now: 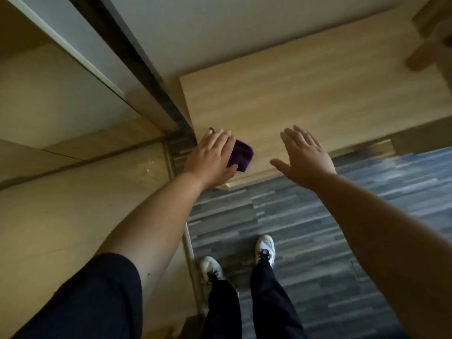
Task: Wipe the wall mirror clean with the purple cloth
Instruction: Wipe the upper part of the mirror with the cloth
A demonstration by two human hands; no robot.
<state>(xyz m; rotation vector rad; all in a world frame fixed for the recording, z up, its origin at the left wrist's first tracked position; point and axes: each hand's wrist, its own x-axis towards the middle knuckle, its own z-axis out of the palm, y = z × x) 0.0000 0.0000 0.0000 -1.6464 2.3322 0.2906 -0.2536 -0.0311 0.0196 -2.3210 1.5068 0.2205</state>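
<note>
The purple cloth (241, 155) lies folded on the near left corner of a light wooden tabletop (305, 94). My left hand (211, 159) rests flat over the cloth's left half, fingers together and thumb along its near edge. My right hand (304, 156) hovers open over the table's front edge, to the right of the cloth, holding nothing. A tall panel in a dark frame (151, 77) runs up the wall left of the table. I cannot tell from here whether it is the mirror.
I stand on grey striped carpet (330, 216), with my white shoes (265, 248) below the table edge. A metal threshold strip (190, 253) divides the carpet from a glossy beige floor (73, 216) on the left. A blurred wooden object (425, 55) sits at the table's far right.
</note>
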